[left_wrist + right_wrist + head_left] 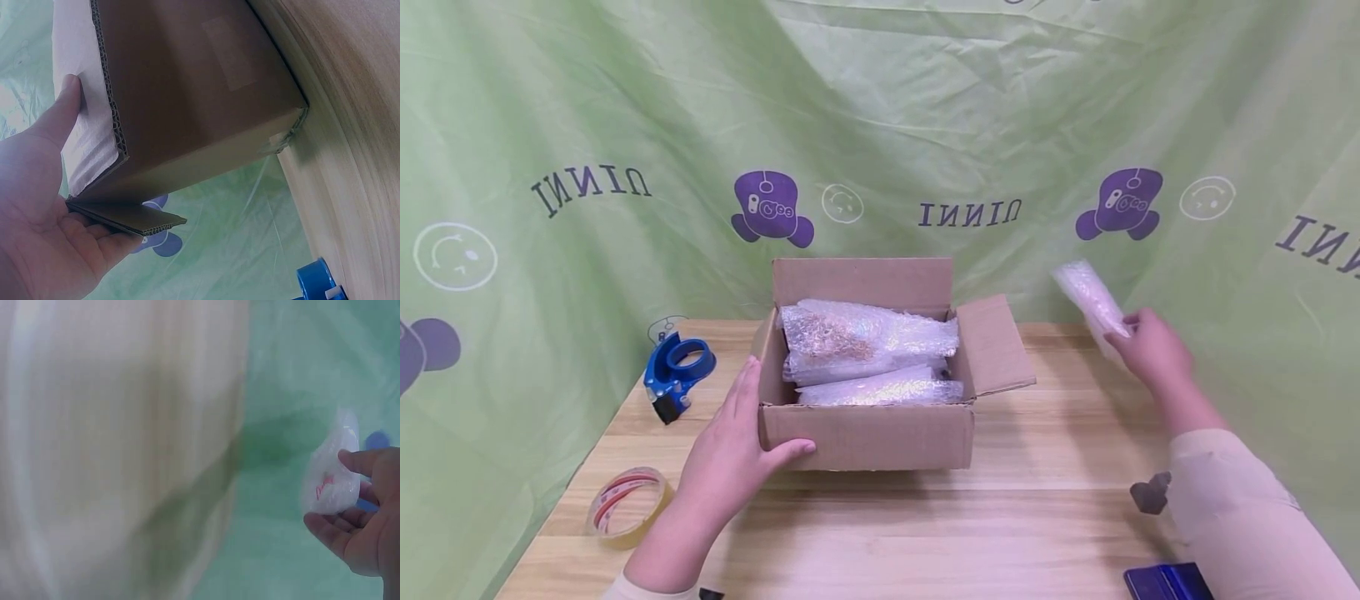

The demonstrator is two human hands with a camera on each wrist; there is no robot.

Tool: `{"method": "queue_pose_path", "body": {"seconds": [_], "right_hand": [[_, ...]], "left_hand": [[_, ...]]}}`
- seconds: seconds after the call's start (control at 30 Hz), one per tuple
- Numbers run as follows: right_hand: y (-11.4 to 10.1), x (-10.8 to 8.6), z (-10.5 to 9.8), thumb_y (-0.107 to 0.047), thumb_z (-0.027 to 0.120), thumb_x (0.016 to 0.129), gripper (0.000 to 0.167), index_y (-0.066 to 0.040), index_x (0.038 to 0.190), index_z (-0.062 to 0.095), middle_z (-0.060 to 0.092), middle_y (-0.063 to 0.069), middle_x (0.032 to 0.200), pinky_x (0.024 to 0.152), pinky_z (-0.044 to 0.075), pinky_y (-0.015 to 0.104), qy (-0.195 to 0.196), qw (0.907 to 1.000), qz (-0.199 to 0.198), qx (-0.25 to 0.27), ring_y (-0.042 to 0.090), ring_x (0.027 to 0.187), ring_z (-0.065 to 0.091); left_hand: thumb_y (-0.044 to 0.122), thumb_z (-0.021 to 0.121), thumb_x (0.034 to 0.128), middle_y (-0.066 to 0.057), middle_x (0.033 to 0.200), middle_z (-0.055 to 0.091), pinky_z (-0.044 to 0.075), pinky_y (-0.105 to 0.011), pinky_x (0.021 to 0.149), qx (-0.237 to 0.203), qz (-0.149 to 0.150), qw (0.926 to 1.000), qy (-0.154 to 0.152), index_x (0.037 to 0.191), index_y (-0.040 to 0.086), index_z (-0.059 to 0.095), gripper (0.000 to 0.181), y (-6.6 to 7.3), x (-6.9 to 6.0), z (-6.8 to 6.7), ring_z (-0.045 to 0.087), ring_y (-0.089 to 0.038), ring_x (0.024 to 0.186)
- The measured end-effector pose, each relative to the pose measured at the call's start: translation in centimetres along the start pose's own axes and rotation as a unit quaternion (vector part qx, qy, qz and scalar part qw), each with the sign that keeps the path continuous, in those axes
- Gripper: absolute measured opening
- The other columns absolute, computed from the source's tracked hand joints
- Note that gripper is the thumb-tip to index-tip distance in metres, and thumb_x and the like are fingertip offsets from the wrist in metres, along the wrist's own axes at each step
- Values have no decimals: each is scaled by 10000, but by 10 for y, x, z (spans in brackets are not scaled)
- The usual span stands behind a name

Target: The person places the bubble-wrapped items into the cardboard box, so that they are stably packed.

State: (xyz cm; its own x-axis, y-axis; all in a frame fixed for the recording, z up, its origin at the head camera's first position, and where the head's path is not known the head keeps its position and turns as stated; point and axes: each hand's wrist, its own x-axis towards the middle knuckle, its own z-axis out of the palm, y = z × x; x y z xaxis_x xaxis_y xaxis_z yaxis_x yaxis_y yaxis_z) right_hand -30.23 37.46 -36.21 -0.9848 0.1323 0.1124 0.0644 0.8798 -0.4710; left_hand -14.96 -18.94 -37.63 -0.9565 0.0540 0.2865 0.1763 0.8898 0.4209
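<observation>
A cardboard box [868, 437] stands mid-table with its flaps raised or folded outward. Several bubble-wrapped bundles [880, 329] lie stacked inside, their contents hard to make out. My left hand [718, 458] holds the box's near left corner, thumb on the front and fingers along the left side. In the left wrist view, the thumb presses the front flap [87, 134] while the fingers lie against a side flap [134, 217]. Off to the right, my right hand [1157, 354] pinches the lower end of another bubble-wrapped bundle [1084, 292], raised and tilted; red marking shows on it in the right wrist view.
On the left lie a blue tape dispenser [673, 375] and a roll of clear tape [658, 508]. Near the right sleeve are a small dark object [1150, 493] and a dark blue item [1165, 582], partly cut off. A green printed curtain [880, 125] surrounds the wooden table [880, 533].
</observation>
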Motion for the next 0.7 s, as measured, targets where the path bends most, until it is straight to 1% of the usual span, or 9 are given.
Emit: {"method": "queue_pose_path", "body": {"seconds": [0.1, 0.23, 0.37, 0.5, 0.7], "right_hand": [[-23, -1, -4, -549, 505, 965, 761, 75, 1387, 398, 468, 354, 1323, 898, 419, 661, 154, 9996, -153, 177, 514, 1139, 487], [-56, -7, -10, -588, 495, 954, 769, 38, 1396, 427, 487, 317, 1331, 937, 399, 660, 368, 9977, -497, 276, 481, 1159, 489], [-89, -18, -15, -532, 520, 968, 690, 24, 1374, 470, 510, 280, 1321, 963, 384, 648, 680, 9926, -967, 279, 447, 1163, 496], [-118, -31, -20, -467, 554, 975, 616, 12, 1358, 497, 520, 256, 1303, 945, 403, 626, 926, 9848, -1426, 363, 415, 1134, 511], [-159, -56, -24, -367, 629, 959, 506, -30, 1326, 542, 548, 192, 1273, 902, 475, 577, 931, 9697, -2190, 550, 378, 1081, 571]], "left_hand": [[720, 698, 726, -182, 1627, 177, 380, -648, 1049, -4, 13, 10000, 12, 1585, 83, 58, 1246, 0, 0, 0, 323, -445, 1418], [724, 697, 722, -181, 1627, 177, 378, -648, 1049, -24, 18, 10000, 28, 1586, 86, 56, 1250, 0, 0, 0, 322, -444, 1418], [734, 687, 721, -180, 1629, 172, 372, -646, 1056, -30, 11, 10000, 18, 1587, 89, 46, 1256, 0, 0, 0, 317, -443, 1422], [737, 682, 720, -179, 1630, 168, 365, -639, 1067, -28, 10, 10000, 8, 1588, 95, 35, 1259, 0, 0, 1, 305, -435, 1431], [725, 695, 720, -190, 1624, 183, 379, -641, 1055, -19, 25, 10000, 54, 1587, 92, 44, 1255, 0, 0, 1, 324, -445, 1418]]}}
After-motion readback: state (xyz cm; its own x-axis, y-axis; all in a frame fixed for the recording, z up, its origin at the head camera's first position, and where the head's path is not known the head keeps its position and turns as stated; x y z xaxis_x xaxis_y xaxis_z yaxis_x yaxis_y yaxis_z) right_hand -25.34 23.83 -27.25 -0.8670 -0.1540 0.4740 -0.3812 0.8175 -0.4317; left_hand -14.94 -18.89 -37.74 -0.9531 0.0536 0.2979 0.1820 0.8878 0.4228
